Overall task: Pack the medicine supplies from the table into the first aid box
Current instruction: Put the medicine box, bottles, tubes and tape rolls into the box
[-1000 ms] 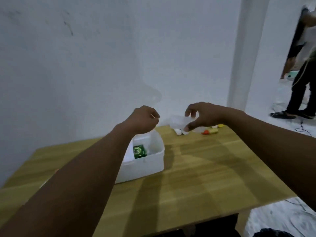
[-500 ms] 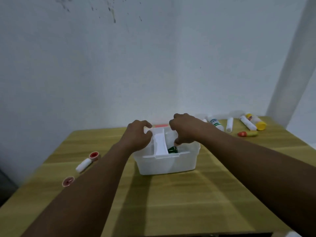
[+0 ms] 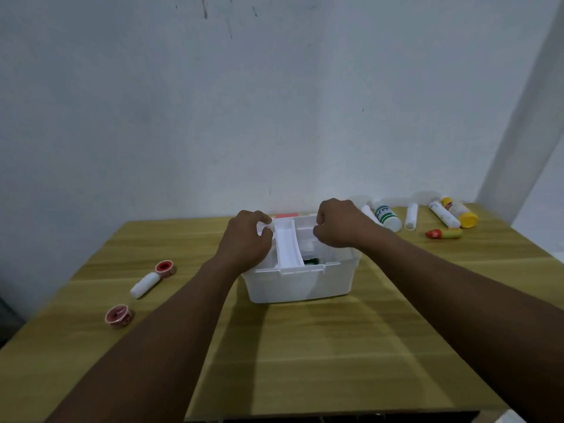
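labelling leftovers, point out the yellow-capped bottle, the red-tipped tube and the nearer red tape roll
yellow-capped bottle (image 3: 460, 211), head view, on its body
red-tipped tube (image 3: 445, 233), head view, mid-body
nearer red tape roll (image 3: 118, 315), head view, red face

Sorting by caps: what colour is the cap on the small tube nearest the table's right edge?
Red, on a yellow-green small tube; head view.

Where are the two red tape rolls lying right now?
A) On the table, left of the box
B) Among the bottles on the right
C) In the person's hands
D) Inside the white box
A: both red tape rolls lie on the table, left of the white box.
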Motion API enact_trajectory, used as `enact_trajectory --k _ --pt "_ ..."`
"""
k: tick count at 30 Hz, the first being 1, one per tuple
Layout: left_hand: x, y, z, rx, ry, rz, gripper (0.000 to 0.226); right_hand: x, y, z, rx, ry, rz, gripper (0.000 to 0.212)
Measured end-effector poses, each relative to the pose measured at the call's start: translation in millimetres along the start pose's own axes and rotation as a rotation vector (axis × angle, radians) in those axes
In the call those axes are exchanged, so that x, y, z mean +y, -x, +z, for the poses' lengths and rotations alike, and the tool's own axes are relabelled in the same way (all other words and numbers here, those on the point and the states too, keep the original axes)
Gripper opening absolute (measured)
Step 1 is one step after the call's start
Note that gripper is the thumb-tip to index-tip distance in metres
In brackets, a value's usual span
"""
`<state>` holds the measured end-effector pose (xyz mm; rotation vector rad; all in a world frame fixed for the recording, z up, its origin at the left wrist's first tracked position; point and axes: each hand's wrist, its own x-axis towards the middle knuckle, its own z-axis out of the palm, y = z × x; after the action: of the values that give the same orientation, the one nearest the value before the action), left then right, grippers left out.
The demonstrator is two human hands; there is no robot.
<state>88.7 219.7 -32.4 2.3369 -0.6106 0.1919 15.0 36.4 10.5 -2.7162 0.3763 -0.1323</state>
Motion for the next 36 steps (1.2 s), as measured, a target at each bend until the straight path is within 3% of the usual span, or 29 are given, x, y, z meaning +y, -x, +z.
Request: enact_trajectory --k 8,12,15,18,22,27,36 --pt "0.9 -1.8 1.6 0.008 -0.02 0.001 0.03 -20.1 -7.1 13.1 -0.072 -0.261 0.154 0.027" --pt "1.3 -2.4 1.7 0.002 -0.035 0.007 0.03 -21.5 -5.1 20.4 -0.056 -0.437 0.145 0.013" --pt "1.9 -4.0 1.0 -0.02 -0.072 0.02 0.03 -16.7 -0.4 14.4 -0.024 -0.486 0.133 0.036" --pt "8.7 -10.8 0.1 -0.023 -0.179 0.069 0.032 -2.4 6.3 -10.6 0.083 -0.51 0.086 0.018" --pt "50.9 -32.5 10.7 -0.018 -0.18 0.176 0.033 48.3 7.2 -60.4 0.212 -0.467 0.132 0.018" --pt "136.0 -67.9 61.4 -0.139 -0.112 0.235 0.034 143.7 -0.2 -107.7 0.309 -0.314 0.309 0.023" --pt "202.8 -138.2 184.0 -0.448 -0.339 0.164 0.045 296.3 -67.8 -109.6 0.248 -0.093 0.483 0.022"
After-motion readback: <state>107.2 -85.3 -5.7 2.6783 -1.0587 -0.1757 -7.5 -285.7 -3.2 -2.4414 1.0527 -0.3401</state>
